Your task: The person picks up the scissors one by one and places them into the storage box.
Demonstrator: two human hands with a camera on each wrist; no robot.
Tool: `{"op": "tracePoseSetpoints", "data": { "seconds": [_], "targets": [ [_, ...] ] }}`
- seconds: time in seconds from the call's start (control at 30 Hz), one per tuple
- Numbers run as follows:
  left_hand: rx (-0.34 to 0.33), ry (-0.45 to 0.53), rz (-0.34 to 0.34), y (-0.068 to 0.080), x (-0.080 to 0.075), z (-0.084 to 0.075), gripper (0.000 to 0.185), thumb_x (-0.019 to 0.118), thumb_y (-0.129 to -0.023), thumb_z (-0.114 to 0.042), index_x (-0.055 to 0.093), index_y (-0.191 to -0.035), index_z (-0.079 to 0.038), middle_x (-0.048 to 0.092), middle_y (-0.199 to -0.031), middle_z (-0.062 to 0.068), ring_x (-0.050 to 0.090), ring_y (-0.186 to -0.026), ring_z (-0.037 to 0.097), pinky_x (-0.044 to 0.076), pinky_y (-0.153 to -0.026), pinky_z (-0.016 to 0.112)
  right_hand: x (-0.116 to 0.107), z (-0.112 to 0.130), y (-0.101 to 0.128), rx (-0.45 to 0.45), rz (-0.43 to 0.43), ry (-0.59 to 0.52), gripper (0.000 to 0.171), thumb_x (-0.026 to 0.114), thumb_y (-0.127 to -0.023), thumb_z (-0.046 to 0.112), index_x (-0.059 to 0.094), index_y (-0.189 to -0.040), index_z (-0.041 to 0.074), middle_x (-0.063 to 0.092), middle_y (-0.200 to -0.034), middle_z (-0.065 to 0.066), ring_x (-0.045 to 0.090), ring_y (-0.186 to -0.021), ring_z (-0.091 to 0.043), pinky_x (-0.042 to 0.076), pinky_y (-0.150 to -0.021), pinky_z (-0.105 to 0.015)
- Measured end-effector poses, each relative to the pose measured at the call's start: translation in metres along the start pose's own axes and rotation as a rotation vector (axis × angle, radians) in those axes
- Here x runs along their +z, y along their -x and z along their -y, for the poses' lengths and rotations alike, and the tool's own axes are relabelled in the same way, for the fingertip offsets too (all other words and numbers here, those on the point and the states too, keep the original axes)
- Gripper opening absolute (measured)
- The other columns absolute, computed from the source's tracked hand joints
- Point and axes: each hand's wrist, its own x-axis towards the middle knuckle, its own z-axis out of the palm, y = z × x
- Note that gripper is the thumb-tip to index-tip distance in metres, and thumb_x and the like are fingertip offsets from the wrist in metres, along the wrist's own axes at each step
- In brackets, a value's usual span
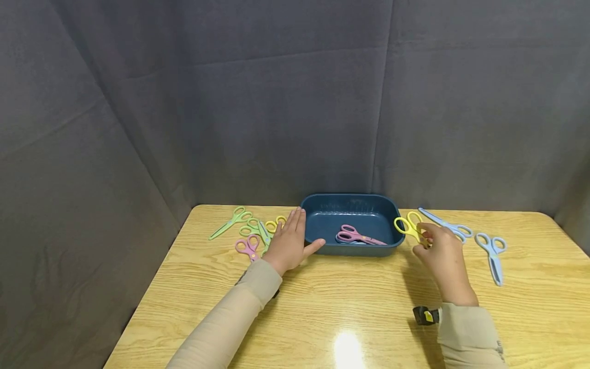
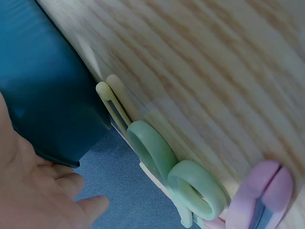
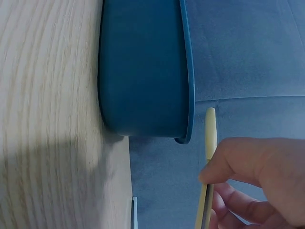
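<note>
Yellow scissors (image 1: 409, 228) are pinched in the right hand (image 1: 443, 256), lifted just beside the blue tray's (image 1: 318, 218) right end (near the table's (image 1: 322, 307) far edge). Left hand (image 1: 290, 243) lies flat, fingers straight, touching the tray's left end.

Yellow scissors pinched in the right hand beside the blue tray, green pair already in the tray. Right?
No. The pair in the blue tray is pink scissors, per the head view. The right hand does pinch the yellow scissors.
</note>
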Motion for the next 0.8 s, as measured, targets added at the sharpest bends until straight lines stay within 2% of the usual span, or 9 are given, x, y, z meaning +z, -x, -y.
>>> {"op": "tracePoseSetpoints", "data": {
  "seconds": [0.43,0.8],
  "targets": [
    [0.002,0.001,0.006,0.002,-0.001,0.001,0.096,0.043,-0.099,-0.068,0.015,-0.161,0.0,0.013,-0.169,0.014,0.012,-0.156,0.03,0.016,-0.123,0.053,0.003,0.007,-0.006,-0.015,0.045,-0.017,0.043,0.065,-0.072,-0.011,0.067,-0.115,-0.013,0.067,-0.095,-0.032,0.064,-0.089,-0.047,0.051,-0.073,-0.056],
    [0.006,0.0,0.006,0.002,-0.004,-0.001,0.096,0.042,-0.099,-0.068,0.015,-0.161,0.0,0.013,-0.169,0.014,0.011,-0.156,0.03,0.015,-0.123,0.053,0.008,0.014,-0.02,-0.12,0.03,0.023,0.04,0.065,-0.069,-0.01,0.068,-0.109,-0.012,0.066,-0.089,-0.028,0.062,-0.085,-0.042,0.047,-0.07,-0.051]
  ]
}}
